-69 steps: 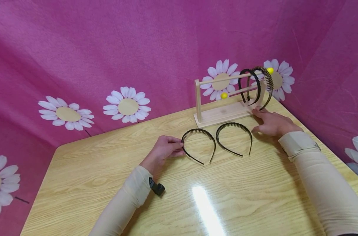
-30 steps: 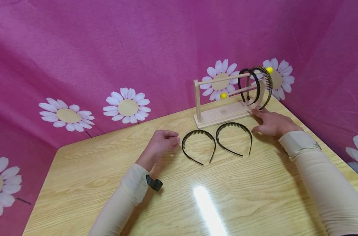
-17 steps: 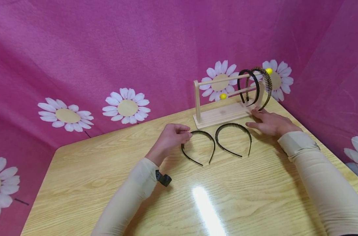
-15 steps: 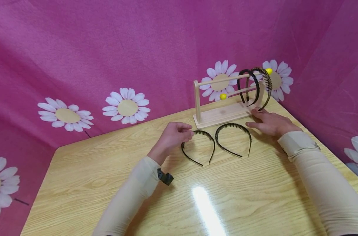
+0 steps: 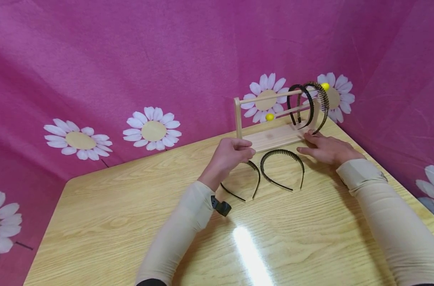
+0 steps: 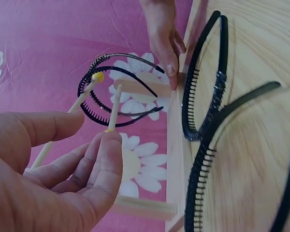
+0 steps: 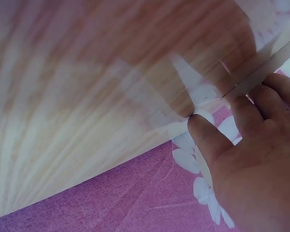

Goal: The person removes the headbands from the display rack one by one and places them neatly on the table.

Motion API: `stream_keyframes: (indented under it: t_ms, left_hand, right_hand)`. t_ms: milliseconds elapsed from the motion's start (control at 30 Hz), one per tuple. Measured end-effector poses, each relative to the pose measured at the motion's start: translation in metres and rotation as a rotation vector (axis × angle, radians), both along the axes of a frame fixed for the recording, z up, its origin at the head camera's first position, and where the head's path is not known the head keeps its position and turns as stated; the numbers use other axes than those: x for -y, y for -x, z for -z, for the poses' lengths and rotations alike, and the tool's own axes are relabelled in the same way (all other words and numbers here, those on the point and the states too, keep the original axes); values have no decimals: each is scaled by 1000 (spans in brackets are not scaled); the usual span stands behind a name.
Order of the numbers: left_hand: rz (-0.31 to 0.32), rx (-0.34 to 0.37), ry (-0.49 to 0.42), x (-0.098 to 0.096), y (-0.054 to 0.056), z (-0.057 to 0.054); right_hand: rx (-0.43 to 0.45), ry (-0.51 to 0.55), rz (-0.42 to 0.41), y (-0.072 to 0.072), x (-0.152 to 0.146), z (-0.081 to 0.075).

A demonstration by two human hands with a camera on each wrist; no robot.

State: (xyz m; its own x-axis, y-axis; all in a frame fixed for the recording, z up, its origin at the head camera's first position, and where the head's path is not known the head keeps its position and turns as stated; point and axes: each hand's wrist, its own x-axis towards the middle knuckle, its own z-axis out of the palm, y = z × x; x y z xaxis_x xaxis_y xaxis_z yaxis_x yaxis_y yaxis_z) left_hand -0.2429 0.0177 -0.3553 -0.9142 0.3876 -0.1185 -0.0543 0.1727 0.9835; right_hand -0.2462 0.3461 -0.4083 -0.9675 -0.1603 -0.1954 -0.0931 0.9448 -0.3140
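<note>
Since the earliest frame, the person's left hand [image 5: 231, 155] has moved from the left rim of the nearer black plastic toothed headband [image 5: 254, 166] to a place over its top, closer to the front left of the pale wooden two-rod rack [image 5: 274, 138]. Both headbands on the wood-grain table [image 5: 131, 222] lie almost as they did.

The left hand holds nothing: the left wrist view shows its thumb and fingers apart, with the fingers loosely bent. There it covers part of the rack's lower rod [image 5: 288, 111], and I cannot tell whether it touches it. The right hand [image 5: 329, 150] rests its fingertips by the right end of the rack's base, grasping nothing.

In front of the rack, the nearer headband lies partly hidden beneath the left hand; the second dark toothed headband [image 5: 279, 152] lies just to its right. A glossy black headband [image 5: 312, 105] and a brown-and-black toothed headband [image 5: 324, 102] hang over the rack's upper rod [image 5: 267, 97], towards its right end.

The step in hand looks like a reach towards the rack while the right hand perhaps steadies its base. The next move seems to call for choosing a contact point and keeping the rack still.
</note>
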Motion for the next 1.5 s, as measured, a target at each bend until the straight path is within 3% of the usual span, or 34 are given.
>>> stream_keyframes:
  t_ms: [433, 633, 1167, 1500]
  left_hand:
    - [-31, -16, -103, -35, 6, -1]
    - [-23, -55, -103, -50, 7, -1]
    - [-111, -92, -84, -98, 10, -8]
    - [-168, -105, -130, -126, 13, -8]
  right_hand:
    - [-25, 15, -12, 1, 1, 0]
    - [-14, 7, 10, -1, 2, -1]
    - [-27, 2, 3, 1, -1, 2]
    - [-40, 10, -3, 0, -1, 2]
